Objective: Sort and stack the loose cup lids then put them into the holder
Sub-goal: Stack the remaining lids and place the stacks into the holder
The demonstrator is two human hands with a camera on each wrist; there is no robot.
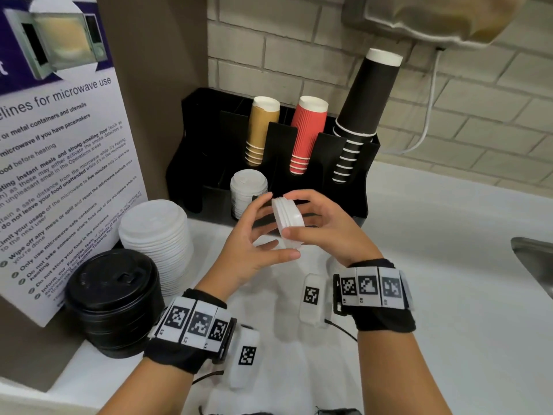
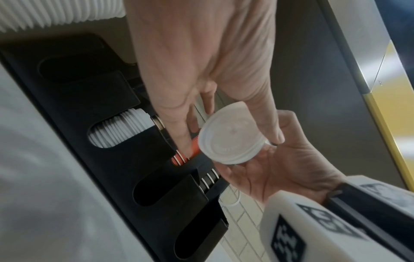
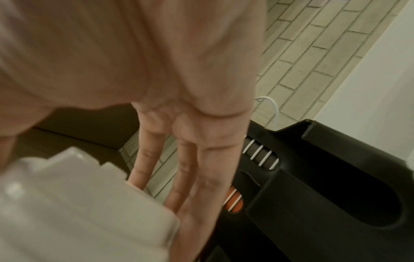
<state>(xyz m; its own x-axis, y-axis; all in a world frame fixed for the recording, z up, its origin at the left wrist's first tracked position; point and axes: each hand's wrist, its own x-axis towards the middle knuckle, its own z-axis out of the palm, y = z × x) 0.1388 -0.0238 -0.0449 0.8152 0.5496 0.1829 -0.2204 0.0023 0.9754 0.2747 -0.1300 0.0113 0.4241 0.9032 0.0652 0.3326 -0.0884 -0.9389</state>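
Note:
A small stack of white lids [image 1: 288, 216] is tipped on edge above the counter, just in front of the black holder [image 1: 197, 163]. My left hand [image 1: 260, 232] brackets it, with the index finger at its top edge and the thumb under its lower edge. My right hand [image 1: 311, 217] pinches it from the other side, thumb on the rim. In the left wrist view the lid stack [image 2: 230, 140] sits between my left hand [image 2: 212, 88] and the right palm [image 2: 280, 173]. The right wrist view shows straight fingers [image 3: 201, 177] behind the blurred lid stack [image 3: 78, 203]. One front slot of the holder holds white lids [image 1: 248, 190].
A tall stack of larger white lids [image 1: 155, 232] and a stack of black lids [image 1: 113, 298] stand on the counter at the left, against a microwave sign [image 1: 59, 175]. Tan [image 1: 263, 130], red [image 1: 308, 133] and black cups [image 1: 365, 100] fill the holder's back. A sink [image 1: 535, 265] lies at the right.

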